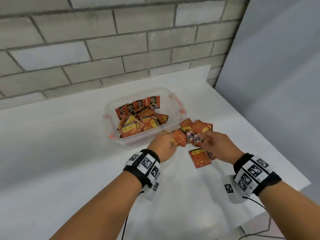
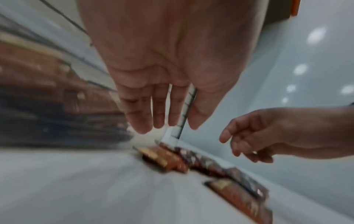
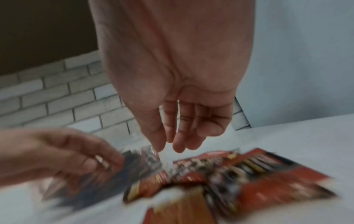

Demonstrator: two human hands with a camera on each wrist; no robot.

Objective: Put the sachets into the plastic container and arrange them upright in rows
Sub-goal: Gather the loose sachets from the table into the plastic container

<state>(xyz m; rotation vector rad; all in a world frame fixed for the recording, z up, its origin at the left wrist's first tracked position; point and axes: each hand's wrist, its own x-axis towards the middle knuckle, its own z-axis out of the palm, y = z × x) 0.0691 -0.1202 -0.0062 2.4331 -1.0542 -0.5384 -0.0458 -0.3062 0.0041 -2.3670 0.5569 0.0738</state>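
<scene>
A clear plastic container (image 1: 173, 101) with orange clips stands mid-table. Several orange and black sachets (image 1: 138, 105) stand upright along its far wall, and many more (image 1: 136, 126) lie jumbled in front of them. A loose pile of sachets (image 1: 196, 128) lies on the table just right of the container, with one sachet (image 1: 200, 158) nearer to me. My left hand (image 1: 168, 136) hovers at the pile's left edge by the container's near corner, fingers straight and empty (image 2: 168, 127). My right hand (image 1: 207, 137) hovers over the pile with relaxed, empty fingers (image 3: 172, 145). Both wrist views are blurred.
The white table (image 1: 69, 153) meets a grey brick wall (image 1: 103, 49) behind the container and a plain grey panel (image 1: 277, 84) on the right. The table's right edge (image 1: 294, 172) runs close past my right wrist. Cables hang from both wristbands.
</scene>
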